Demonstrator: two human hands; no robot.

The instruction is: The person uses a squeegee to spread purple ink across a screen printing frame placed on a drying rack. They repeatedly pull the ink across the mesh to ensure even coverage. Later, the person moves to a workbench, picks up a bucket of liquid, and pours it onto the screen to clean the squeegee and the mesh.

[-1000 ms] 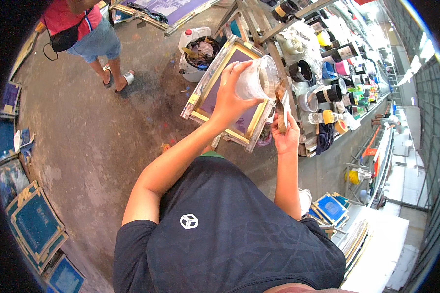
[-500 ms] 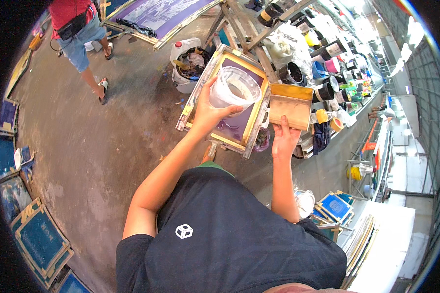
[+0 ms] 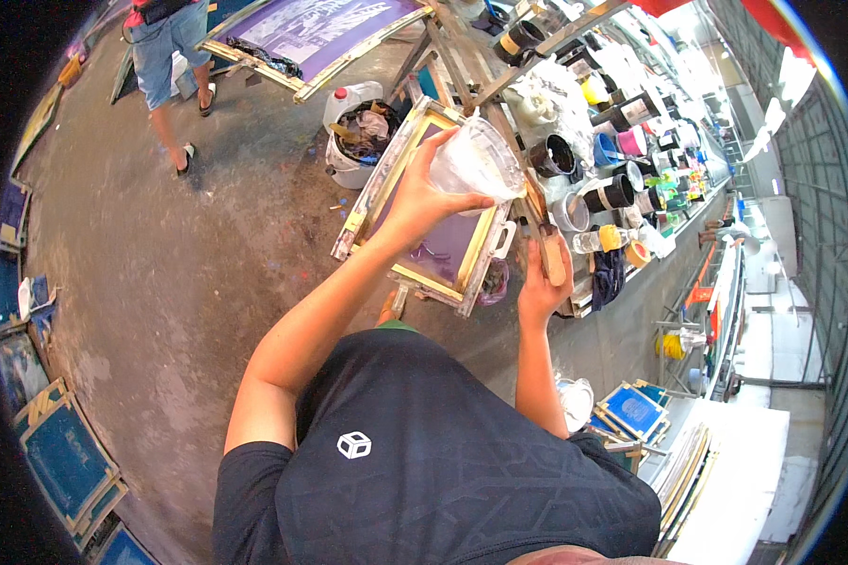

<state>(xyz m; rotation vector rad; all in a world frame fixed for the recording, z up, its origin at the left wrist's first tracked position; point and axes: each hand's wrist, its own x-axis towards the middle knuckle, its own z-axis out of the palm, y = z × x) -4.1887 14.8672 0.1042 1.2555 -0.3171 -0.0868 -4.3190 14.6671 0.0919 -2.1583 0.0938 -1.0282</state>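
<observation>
My left hand [image 3: 426, 196] is wrapped round a translucent plastic tub [image 3: 479, 169], which leans over to the right with whitish stuff inside. In my right hand [image 3: 543, 290] is a wooden squeegee [image 3: 554, 258], turned nearly edge-on, its blade end up beside the tub's rim. Whether blade and rim touch, I cannot tell. Beneath the tub lies a wood-framed printing screen [image 3: 454, 252] with purple mesh, partly hidden by my left hand and the tub.
A crowded table of paint pots [image 3: 610, 191] runs along the right. Left of the screen stands a white bucket [image 3: 349, 169] of rags. Another purple screen [image 3: 325, 36] lies beyond. A person in denim shorts [image 3: 167, 61] is at the upper left. Blue screens [image 3: 71, 452] lean at the lower left.
The tub has tipped to the right and moved slightly up and right. The squeegee has turned from broad side to edge-on. The other person has shifted at the upper left.
</observation>
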